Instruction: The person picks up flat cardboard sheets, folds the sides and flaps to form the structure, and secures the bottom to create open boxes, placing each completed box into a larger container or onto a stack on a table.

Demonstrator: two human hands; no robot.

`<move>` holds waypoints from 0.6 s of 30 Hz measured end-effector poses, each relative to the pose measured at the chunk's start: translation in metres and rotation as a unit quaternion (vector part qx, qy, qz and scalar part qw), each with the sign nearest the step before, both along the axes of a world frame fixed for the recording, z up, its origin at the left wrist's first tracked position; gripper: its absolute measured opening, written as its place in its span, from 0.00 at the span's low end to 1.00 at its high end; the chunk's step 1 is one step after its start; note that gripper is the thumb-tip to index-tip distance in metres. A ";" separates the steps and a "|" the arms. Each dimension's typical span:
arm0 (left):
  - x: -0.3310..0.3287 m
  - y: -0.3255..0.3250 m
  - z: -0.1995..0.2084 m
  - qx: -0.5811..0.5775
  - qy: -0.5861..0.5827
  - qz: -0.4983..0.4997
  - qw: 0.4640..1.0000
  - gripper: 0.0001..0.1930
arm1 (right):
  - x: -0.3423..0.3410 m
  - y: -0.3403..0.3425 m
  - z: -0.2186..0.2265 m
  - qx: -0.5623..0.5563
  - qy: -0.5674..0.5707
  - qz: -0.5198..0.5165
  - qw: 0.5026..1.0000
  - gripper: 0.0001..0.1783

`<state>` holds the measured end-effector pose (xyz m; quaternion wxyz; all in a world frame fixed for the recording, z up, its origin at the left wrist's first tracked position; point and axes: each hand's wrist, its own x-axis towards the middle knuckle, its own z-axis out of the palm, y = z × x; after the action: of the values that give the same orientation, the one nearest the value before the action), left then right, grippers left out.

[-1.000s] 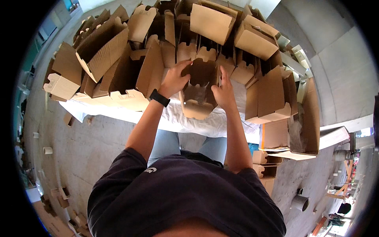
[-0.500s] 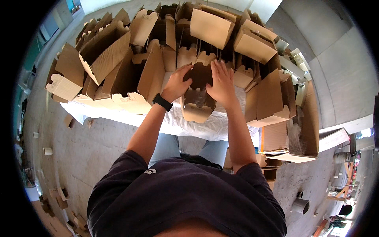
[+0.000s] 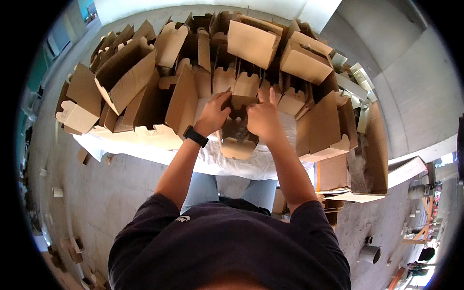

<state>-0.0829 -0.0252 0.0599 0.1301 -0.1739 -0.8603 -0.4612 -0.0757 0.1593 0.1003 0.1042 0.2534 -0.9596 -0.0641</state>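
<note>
An open cardboard box (image 3: 238,149) with notched end panels stands between my hands, and something clear, perhaps plastic, shows in its bottom. My left hand (image 3: 214,115) has its fingers and thumb bent over the box's left wall near the far corner. At the right wall, my right hand (image 3: 264,117) is partly closed over the edge, two fingers pointing away from me and the thumb toward the inside. The brown far panel (image 3: 243,100) leans between the hands. White sheeting (image 3: 227,166) lies under the box.
Several open cardboard boxes stand close around, including a tilted one (image 3: 126,77) at left and another (image 3: 321,121) at right. A larger carton (image 3: 333,174) holding clear plastic is at the near right. Concrete floor (image 3: 116,193) shows below, with a pipe piece (image 3: 369,253) on it.
The box and both hands sit slightly nearer to me. My right hand's fingers, stretched flat before, are now mostly curled at the box wall. The far panel leans further inward.
</note>
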 end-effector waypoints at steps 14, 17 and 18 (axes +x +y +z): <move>-0.003 -0.001 -0.004 0.014 -0.021 -0.010 1.000 0.26 | -0.002 -0.003 -0.011 0.017 0.011 -0.021 1.000 0.15; -0.001 -0.001 -0.003 0.011 -0.010 -0.009 1.000 0.26 | 0.002 -0.004 -0.007 0.010 0.010 -0.021 1.000 0.14; 0.000 0.001 -0.001 0.005 -0.009 -0.002 1.000 0.25 | 0.003 -0.006 -0.003 0.028 0.001 -0.033 0.999 0.14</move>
<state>-0.0827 -0.0244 0.0593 0.1221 -0.1706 -0.8590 -0.4669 -0.0730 0.1536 0.0976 0.0962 0.2246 -0.9651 -0.0943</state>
